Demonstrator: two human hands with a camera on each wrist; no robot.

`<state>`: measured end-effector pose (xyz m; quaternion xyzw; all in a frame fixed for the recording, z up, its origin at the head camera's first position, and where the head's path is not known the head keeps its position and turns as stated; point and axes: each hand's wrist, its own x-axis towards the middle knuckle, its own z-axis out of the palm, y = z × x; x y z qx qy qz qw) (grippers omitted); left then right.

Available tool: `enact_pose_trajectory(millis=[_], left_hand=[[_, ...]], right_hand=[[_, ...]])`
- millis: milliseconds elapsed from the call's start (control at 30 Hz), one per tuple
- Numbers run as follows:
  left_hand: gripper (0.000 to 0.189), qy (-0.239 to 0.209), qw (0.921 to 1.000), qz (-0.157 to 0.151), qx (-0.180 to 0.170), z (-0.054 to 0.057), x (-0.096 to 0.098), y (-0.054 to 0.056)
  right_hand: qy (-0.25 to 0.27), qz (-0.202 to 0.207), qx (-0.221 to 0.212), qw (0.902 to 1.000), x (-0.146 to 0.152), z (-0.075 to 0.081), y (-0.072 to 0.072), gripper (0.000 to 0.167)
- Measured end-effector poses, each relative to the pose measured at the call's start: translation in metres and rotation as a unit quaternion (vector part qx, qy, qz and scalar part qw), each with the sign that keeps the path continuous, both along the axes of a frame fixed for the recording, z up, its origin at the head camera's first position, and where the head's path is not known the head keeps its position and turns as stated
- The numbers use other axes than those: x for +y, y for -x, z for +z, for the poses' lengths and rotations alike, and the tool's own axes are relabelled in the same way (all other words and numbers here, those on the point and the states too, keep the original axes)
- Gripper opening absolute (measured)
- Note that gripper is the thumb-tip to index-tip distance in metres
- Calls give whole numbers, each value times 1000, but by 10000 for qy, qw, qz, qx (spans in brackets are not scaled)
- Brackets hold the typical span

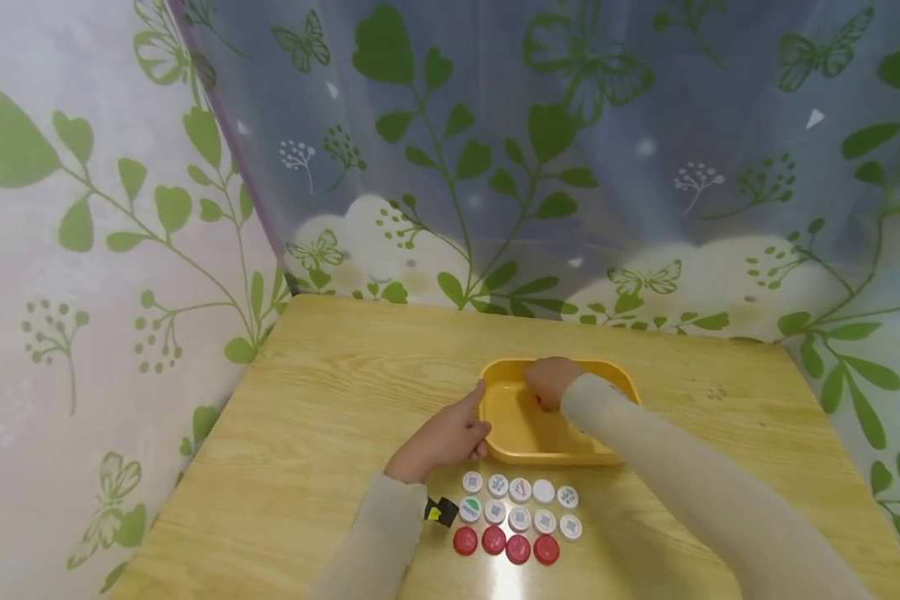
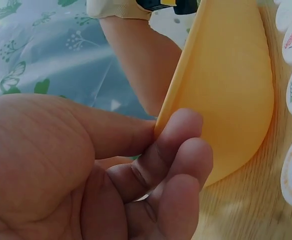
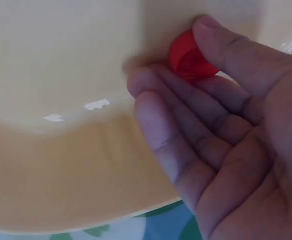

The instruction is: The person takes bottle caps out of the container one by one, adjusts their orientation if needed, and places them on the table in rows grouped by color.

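Note:
A yellow plastic basin [image 1: 512, 429] stands on the wooden table. My left hand [image 1: 450, 433] pinches its left rim between thumb and fingers; the left wrist view shows the basin wall [image 2: 231, 95] in that grip. Inside the basin, my right hand [image 1: 553, 382] holds a red bottle cap [image 3: 190, 56] between thumb and fingers, close to the basin floor. In front of the basin lie two rows of white bottle caps [image 1: 520, 489], some with printed patterns. Nearer to me is a row of several red bottle caps [image 1: 493, 540].
The wooden table [image 1: 330, 417] extends to both sides of the basin. A patterned curtain [image 1: 480, 167] with leaves and butterflies hangs along the back edge and sides. A black strap device [image 1: 441, 511] sits at my left wrist, beside the caps.

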<state>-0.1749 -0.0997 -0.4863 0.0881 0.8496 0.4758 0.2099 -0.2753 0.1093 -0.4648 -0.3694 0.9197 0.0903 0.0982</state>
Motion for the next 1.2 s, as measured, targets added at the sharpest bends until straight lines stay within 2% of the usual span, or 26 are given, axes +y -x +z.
enact_pose_trajectory(millis=[167,367,700,900,1067,1200], left_hand=[[69,143,9998,27,132,4,1,-5],[69,88,9998,-18,177,5,2,-7],[68,14,9999,18,136,2,4,-8],[68,15,9999,46,159,6,7,-10],[68,21,9998,114,167,5,10,-7],[67,-11,9997,192,152,1,12,-1]], right_hand=[[-59,-197,-291,9994,1,4,0,34],[-587,-653,-252,9958,-12,5,-4,17],[-548,-699,-141,9960,-9,8,-11,14],[-371,-314,-77,9988,0,6,-8,19],[91,-105,-582,9982,16,-8,2,29],[471,-230,-1215,9912,27,-10,3,22]])
